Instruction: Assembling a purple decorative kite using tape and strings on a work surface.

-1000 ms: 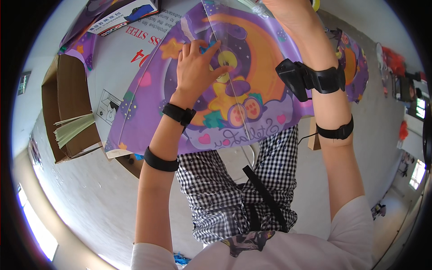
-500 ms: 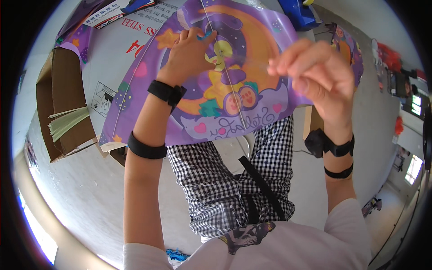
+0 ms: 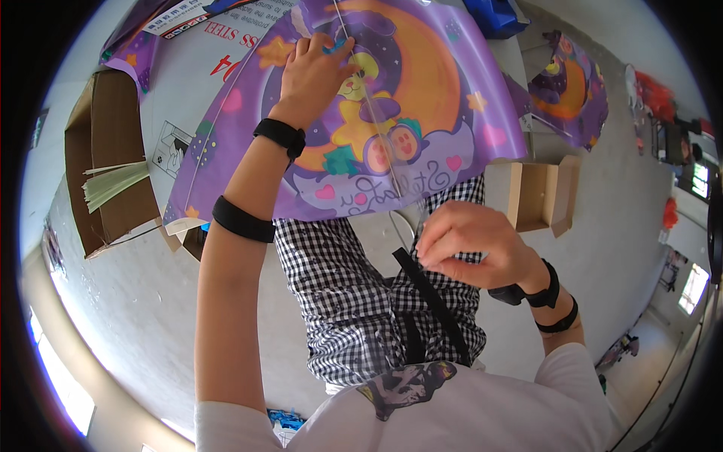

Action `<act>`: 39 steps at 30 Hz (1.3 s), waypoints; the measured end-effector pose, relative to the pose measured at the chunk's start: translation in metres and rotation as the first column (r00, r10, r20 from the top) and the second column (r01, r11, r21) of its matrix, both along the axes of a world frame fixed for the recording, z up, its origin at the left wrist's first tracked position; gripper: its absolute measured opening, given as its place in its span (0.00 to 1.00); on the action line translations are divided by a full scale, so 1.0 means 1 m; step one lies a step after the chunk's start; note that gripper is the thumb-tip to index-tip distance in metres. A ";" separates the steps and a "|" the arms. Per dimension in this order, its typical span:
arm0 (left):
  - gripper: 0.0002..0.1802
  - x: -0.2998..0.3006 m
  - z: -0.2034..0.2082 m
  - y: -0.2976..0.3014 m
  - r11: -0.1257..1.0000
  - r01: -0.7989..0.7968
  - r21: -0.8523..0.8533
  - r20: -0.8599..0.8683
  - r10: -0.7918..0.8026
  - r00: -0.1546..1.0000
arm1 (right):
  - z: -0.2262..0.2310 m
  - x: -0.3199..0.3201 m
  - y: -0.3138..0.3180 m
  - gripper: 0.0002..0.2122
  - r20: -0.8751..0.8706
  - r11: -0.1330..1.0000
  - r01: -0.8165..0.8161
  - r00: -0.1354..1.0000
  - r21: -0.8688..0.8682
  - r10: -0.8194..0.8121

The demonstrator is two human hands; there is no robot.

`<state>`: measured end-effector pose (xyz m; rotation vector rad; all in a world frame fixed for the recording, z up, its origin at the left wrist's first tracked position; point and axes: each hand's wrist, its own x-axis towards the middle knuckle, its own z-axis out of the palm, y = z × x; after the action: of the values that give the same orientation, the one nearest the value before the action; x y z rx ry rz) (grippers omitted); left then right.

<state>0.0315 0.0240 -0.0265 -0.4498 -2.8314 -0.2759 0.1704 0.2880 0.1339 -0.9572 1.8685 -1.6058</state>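
A purple plastic sheet (image 3: 248,128), printed with a moon and a cartoon figure, lies over the work surface and hangs toward my lap. Its lettering reads backwards. A thin rod (image 3: 371,98) runs down its middle. My left hand (image 3: 312,79) rests on the upper part, fingers spread, fingertips against the rod. A small blue patch (image 3: 334,47) shows beside its index finger; what it is I cannot tell. Below the sheet's lower edge, my right hand (image 3: 474,245) pinches the end of a thin clear strip (image 3: 399,226), possibly tape, which runs up toward the rod's lower end.
An open cardboard box (image 3: 105,151) on the left holds pale thin strips (image 3: 117,184). Another open box (image 3: 538,196) stands at the right. A blue plastic object (image 3: 493,19) sits at the far right of the work surface, and another printed sheet (image 3: 568,94) hangs beyond it.
My right hand has come down from beside the sheet's right part to below its lower edge, drawing the clear strip with it. My left hand stays on the sheet near the rod.
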 end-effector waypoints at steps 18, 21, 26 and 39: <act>0.24 0.001 -0.011 -0.003 0.999 -0.004 -0.040 -0.087 0.001 0.996 | 0.012 0.108 0.054 0.06 -0.055 0.970 -0.188 0.979 0.153 0.198; 0.25 0.003 -0.011 -0.001 0.999 -0.002 -0.037 -0.090 -0.002 0.996 | 0.017 0.110 0.054 0.07 0.009 0.974 -0.184 0.983 0.133 0.185; 0.29 0.006 -0.009 0.004 0.996 -0.051 -0.078 -0.068 0.045 0.997 | 0.037 0.065 0.038 0.09 0.001 0.998 -0.028 1.000 -0.050 0.028; 0.30 0.014 0.005 0.014 0.995 -0.046 0.094 -0.049 0.050 0.998 | 0.093 -0.102 -0.015 0.13 -0.388 0.982 -0.001 0.919 -0.189 -0.073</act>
<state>0.0452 0.0378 -0.0215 -0.3634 -2.7617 -0.3785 0.0683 0.2727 0.2267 -1.4249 2.0261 -1.7315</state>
